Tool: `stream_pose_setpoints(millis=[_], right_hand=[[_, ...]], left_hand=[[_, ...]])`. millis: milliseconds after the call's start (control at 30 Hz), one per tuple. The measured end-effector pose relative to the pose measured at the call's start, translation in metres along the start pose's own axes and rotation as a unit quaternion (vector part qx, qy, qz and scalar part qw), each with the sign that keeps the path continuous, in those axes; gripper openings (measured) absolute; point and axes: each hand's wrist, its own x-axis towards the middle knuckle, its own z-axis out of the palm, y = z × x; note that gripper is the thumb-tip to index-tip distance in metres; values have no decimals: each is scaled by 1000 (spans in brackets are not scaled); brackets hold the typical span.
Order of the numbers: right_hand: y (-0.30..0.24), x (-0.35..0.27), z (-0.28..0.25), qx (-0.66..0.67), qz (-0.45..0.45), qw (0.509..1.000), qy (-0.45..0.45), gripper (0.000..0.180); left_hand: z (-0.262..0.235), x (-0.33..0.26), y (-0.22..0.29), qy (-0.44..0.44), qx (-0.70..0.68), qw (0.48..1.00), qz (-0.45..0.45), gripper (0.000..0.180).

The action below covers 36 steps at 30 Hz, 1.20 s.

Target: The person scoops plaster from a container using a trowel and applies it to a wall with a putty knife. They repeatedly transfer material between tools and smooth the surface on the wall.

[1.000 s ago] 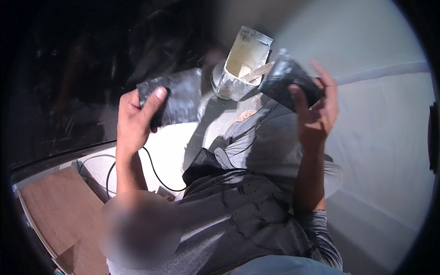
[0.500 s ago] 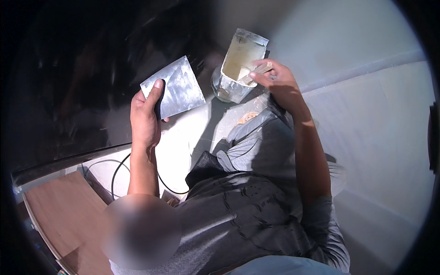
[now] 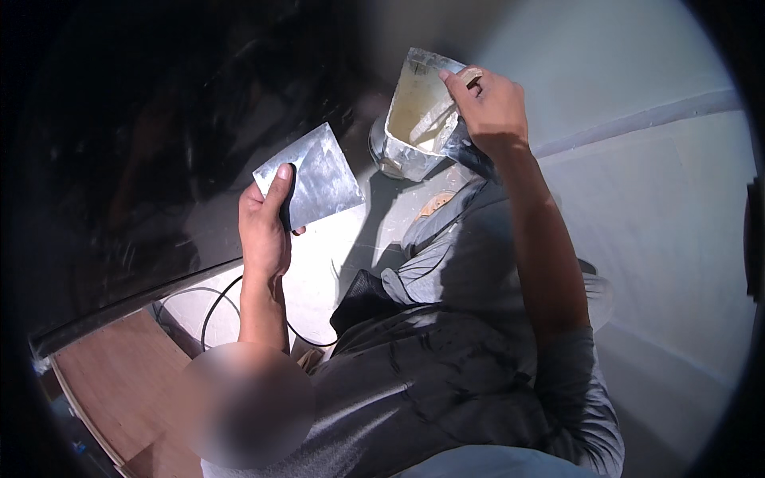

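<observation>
My left hand grips a flat metal putty blade by its dark edge, thumb on the face. Pale smears cover the metal. Up and to the right, a cut-open container stands tilted, crusted with putty, with pale putty at its bottom. My right hand is closed around the upper end of a pale, putty-coated stick-like tool, above the container's right rim. The tool's lower end reaches inside the container; whether it ends in a blade I cannot tell.
A large glossy black panel rises on the left. At the lower left lies a wooden board, with a black cable looping beside it. A pale wall runs along the right. My bent leg is below the container.
My right hand has moved up and right, and more of the stick-like tool now shows inside the container. The left hand with the putty blade sits slightly lower and further right in view.
</observation>
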Motion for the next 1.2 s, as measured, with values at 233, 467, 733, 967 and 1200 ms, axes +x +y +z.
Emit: stream_pose_setpoints(millis=[233, 467, 733, 967, 1200], right_hand=[[14, 8, 12, -28, 57, 997, -31, 38], [7, 2, 17, -90, 22, 991, -92, 34], [9, -9, 10, -84, -50, 988, -116, 36], [15, -15, 12, -105, -89, 988, -75, 33], [10, -8, -12, 43, 57, 991, -113, 39]], left_hand=[[2, -2, -3, 0, 3, 1000, -9, 26], [6, 1, -9, -2, 3, 1000, -10, 27], [10, 3, -12, -49, -53, 997, -27, 26], [19, 3, -15, -50, -50, 997, -27, 25], [27, 5, -13, -42, -70, 996, -25, 26]])
